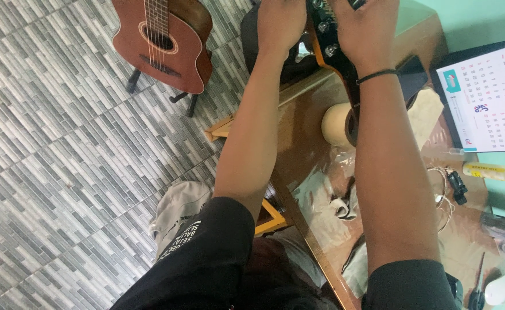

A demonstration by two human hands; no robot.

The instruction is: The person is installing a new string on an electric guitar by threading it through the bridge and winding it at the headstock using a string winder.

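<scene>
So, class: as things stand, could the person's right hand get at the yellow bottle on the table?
Probably yes. The right hand is on the guitar headstock, and the yellow bottle lies in the open beside the calendar, with nothing over it.

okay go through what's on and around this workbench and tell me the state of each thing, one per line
Left hand: gripping the guitar headstock.
Right hand: on the headstock's tuning pegs.
Guitar headstock: held above the table.
Acoustic guitar: upright on a floor stand, untouched.
Tape roll: lying on the table.
Yellow tube: capped, lying flat.
</scene>
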